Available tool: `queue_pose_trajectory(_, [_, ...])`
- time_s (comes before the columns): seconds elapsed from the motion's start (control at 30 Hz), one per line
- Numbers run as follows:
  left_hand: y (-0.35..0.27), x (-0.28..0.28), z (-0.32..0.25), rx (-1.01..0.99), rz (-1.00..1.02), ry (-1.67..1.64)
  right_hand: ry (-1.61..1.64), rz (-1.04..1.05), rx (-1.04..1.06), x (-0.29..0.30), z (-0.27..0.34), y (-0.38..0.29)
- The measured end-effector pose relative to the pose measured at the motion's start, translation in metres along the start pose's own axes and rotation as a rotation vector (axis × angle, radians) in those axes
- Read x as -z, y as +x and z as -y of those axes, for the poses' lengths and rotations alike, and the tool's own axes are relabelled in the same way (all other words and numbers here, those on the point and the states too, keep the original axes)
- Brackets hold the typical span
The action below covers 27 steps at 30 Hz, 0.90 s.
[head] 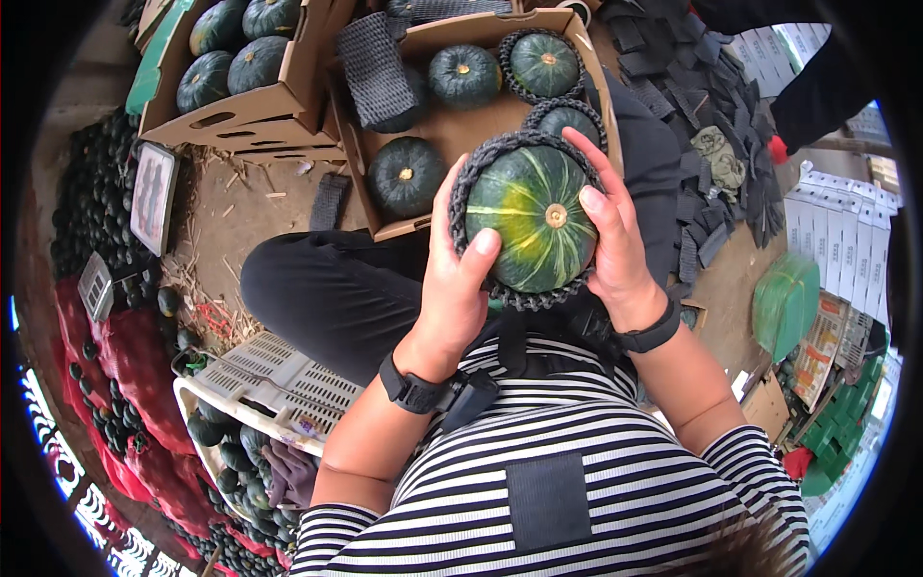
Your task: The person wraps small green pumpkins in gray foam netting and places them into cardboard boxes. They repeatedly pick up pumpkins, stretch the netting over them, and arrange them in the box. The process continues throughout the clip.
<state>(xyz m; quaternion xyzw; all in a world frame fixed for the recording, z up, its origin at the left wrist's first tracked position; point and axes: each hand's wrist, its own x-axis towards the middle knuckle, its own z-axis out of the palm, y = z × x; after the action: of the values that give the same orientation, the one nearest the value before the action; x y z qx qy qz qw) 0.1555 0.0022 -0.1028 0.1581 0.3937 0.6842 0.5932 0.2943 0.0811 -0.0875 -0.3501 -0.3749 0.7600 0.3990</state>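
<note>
Between my two hands is a green kabocha squash (533, 223) with a yellow patch, its stem end facing up. A black foam net sleeve (469, 162) surrounds its sides. My left hand (461, 267) grips the left side, thumb on the rind. My right hand (613, 231) holds the right side, with fingers over the sleeve and rind. Just beyond them stands an open cardboard box (461, 130). Inside it are bare squashes (406, 177) and two sleeved squashes (544, 63). A loose foam net sleeve (376, 71) lies over another squash at the box's left side.
Stacked cartons (231, 119) with squashes stand at the upper left. Black foam sleeves (670, 94) are heaped at the upper right. A white plastic crate (267, 389) of squashes sits at my left, near red mesh sacks (144, 360). Another person's dark-clothed leg (822, 94) shows at the right.
</note>
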Motion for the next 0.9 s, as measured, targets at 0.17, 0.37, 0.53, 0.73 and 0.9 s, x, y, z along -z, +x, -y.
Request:
queue_pose_trajectory(0.17, [0.008, 0.014, -0.002, -0.065, -0.071, 0.364, 0.024, -0.075, 0.044, -0.010, -0.018, 0.003])
queue_pose_trajectory(0.37, [-0.006, 0.014, -0.014, 0.098, 0.087, -0.238, -0.196, 0.192, -0.004, -0.002, -0.007, 0.013])
queue_pose_trajectory(0.53, [-0.002, 0.026, -0.003, 0.347, 0.042, -0.162, -1.093, 0.484, 0.246, -0.004, -0.005, 0.003])
queue_pose_trajectory(0.73, [0.027, 0.016, -0.024, 0.475, 0.057, 0.289, -0.429, 0.609, -0.238, 0.040, -0.002, 0.053])
queue_pose_trajectory(0.9, [0.079, 0.065, -0.018, -0.059, 0.056, 1.880, -0.817, 0.525, 0.133, 0.037, -0.024, 0.109])
